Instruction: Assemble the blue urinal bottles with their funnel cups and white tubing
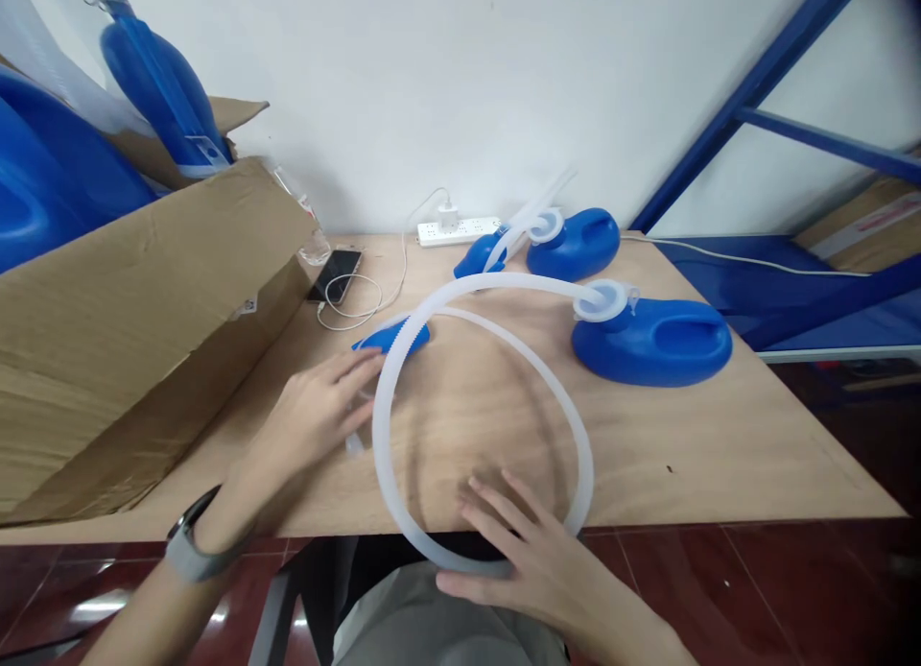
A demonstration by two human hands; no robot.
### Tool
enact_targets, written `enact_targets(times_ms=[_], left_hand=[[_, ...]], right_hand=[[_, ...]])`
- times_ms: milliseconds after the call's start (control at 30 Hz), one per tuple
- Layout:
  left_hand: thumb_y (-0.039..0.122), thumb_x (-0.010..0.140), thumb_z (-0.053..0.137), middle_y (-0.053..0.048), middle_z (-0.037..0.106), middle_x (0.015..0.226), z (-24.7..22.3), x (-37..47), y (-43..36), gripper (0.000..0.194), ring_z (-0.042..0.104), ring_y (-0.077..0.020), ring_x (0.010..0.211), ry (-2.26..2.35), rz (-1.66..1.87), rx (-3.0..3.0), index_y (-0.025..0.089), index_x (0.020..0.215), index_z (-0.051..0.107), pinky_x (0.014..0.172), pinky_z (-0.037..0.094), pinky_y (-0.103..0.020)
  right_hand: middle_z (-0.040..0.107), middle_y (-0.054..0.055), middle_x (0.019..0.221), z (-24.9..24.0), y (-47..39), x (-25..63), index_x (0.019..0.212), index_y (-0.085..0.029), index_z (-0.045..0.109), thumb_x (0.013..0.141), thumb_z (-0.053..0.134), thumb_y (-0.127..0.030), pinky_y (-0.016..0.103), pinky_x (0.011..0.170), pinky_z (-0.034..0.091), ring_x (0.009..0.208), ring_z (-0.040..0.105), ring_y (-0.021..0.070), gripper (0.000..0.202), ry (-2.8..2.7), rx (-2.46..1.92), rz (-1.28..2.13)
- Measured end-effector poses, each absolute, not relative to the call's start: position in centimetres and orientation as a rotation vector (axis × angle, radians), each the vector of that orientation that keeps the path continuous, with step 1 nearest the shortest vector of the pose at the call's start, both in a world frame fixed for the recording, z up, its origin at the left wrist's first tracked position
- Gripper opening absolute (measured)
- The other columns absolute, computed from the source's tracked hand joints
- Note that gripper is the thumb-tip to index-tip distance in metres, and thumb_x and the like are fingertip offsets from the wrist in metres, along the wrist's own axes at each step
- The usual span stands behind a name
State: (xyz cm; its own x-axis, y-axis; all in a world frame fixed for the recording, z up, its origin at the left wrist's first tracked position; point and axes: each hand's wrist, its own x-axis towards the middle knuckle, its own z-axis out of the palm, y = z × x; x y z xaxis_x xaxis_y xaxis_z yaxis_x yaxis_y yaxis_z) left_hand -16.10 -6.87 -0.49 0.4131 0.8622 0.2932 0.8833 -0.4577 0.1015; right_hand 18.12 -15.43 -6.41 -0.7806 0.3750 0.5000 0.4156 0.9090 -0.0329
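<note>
A long translucent tube (385,436) loops over the table's front. One end joins the white cap of a blue urinal bottle (651,344), which lies on its side at the right. At the loop's far left is a blue mouthpiece (392,338) with a toothed edge. My left hand (323,397) reaches to this piece, fingers apart; whether the fingertips touch it is hard to tell. A small clear plastic part (354,443) shows below that hand. Over the loop's near side, my right hand (525,546) spreads its fingers, the thumb by the tube.
At left stands a large cardboard box (165,263) holding blue bottles. A phone (337,274) with a white cable and a clear bottle (315,249) lie beside it. Along the wall are a power strip (460,230) and another blue bottle (576,244) with tubing. A blue rack (755,81) rises at right.
</note>
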Motion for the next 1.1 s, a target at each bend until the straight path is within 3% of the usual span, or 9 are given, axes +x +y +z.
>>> enact_targets(times_ms=[67, 200, 367, 533, 667, 767, 933, 1000, 1100], left_hand=[[0.054, 0.110, 0.051, -0.011, 0.071, 0.144, -1.3, -15.0, -4.1, 0.046, 0.075, -0.0322, 0.116, -1.591, -0.494, -2.490, 0.026, 0.142, 0.067, 0.090, 0.064, -0.042], [0.038, 0.113, 0.042, -0.021, 0.067, 0.141, -4.6, -13.0, 0.4, 0.045, 0.070, -0.0370, 0.125, -1.574, -0.518, -2.460, 0.018, 0.147, 0.063, 0.102, 0.060, -0.051], [0.040, 0.111, 0.047, -0.024, 0.062, 0.143, -7.3, -12.1, 2.0, 0.047, 0.069, -0.0375, 0.121, -1.526, -0.544, -2.468, 0.017, 0.151, 0.058, 0.103, 0.059, -0.055], [0.036, 0.111, 0.048, -0.025, 0.060, 0.146, -8.1, -12.8, 2.0, 0.045, 0.065, -0.0404, 0.127, -1.426, -0.559, -2.530, 0.019, 0.152, 0.056, 0.107, 0.055, -0.063], [0.035, 0.112, 0.043, -0.023, 0.060, 0.145, -8.2, -13.7, 1.6, 0.046, 0.065, -0.0400, 0.127, -1.356, -0.601, -2.591, 0.022, 0.155, 0.053, 0.102, 0.059, -0.063], [0.034, 0.112, 0.042, -0.020, 0.056, 0.148, -7.6, -13.6, 0.9, 0.050, 0.063, -0.0377, 0.132, -1.315, -0.667, -2.638, 0.025, 0.161, 0.045, 0.103, 0.061, -0.057], [0.035, 0.112, 0.049, -0.014, 0.049, 0.155, -5.2, -10.5, -0.2, 0.062, 0.058, -0.0319, 0.141, -1.324, -0.979, -2.661, 0.034, 0.170, 0.029, 0.119, 0.052, -0.052], [0.036, 0.112, 0.050, -0.013, 0.048, 0.156, -4.4, -8.8, -0.2, 0.062, 0.057, -0.0308, 0.142, -1.338, -1.229, -2.636, 0.035, 0.171, 0.031, 0.121, 0.051, -0.050], [0.037, 0.113, 0.046, -0.014, 0.049, 0.154, -4.2, -6.4, 0.3, 0.059, 0.055, -0.0299, 0.142, -1.373, -1.486, -2.532, 0.034, 0.170, 0.033, 0.120, 0.051, -0.051]], right_hand=[[0.079, 0.005, 0.119, -7.0, -15.3, 17.2, 0.152, -0.043, 0.058, 0.103, 0.070, -0.025, 0.054, 0.105, 0.062, 0.116, 0.074, 0.0246, 0.053, -2.519, -0.537, -0.116], [0.080, 0.003, 0.099, -4.5, -13.7, 17.9, 0.121, -0.024, 0.076, 0.101, 0.068, -0.012, 0.038, 0.091, 0.065, 0.091, 0.074, 0.0179, 0.025, -2.499, -0.499, -0.074], [0.082, 0.004, 0.107, -2.1, -11.1, 18.8, 0.105, -0.020, 0.077, 0.101, 0.068, -0.009, 0.048, 0.110, 0.058, 0.110, 0.074, 0.0227, 0.015, -2.406, -0.569, -0.172], [0.082, 0.005, 0.114, -4.0, -8.4, 18.3, 0.100, -0.018, 0.074, 0.101, 0.065, -0.006, 0.053, 0.111, 0.060, 0.118, 0.073, 0.0268, 0.016, -2.400, -0.568, -0.207], [0.081, 0.006, 0.117, -6.0, -7.7, 17.8, 0.103, -0.021, 0.073, 0.101, 0.061, -0.003, 0.060, 0.119, 0.054, 0.125, 0.071, 0.0282, 0.022, -2.406, -0.598, -0.043], [0.077, 0.009, 0.128, -6.4, -7.4, 17.4, 0.123, -0.025, 0.068, 0.103, 0.063, -0.014, 0.059, 0.120, 0.053, 0.133, 0.068, 0.0275, 0.023, -2.272, -0.747, 0.519], [0.046, 0.017, 0.169, -4.3, -3.7, 15.3, 0.168, -0.028, 0.029, 0.094, 0.077, -0.051, 0.058, 0.127, 0.046, 0.158, 0.045, 0.0305, 0.091, -1.709, -1.033, 1.450], [0.043, 0.012, 0.173, -3.3, -1.3, 13.7, 0.167, -0.030, 0.032, 0.093, 0.076, -0.055, 0.050, 0.130, 0.043, 0.158, 0.045, 0.0272, 0.090, -1.552, -0.886, 1.591], [0.055, 0.004, 0.164, -3.2, 2.0, 11.5, 0.156, -0.033, 0.049, 0.095, 0.073, -0.057, 0.044, 0.131, 0.042, 0.151, 0.054, 0.0233, 0.070, -1.425, -0.813, 1.544]])
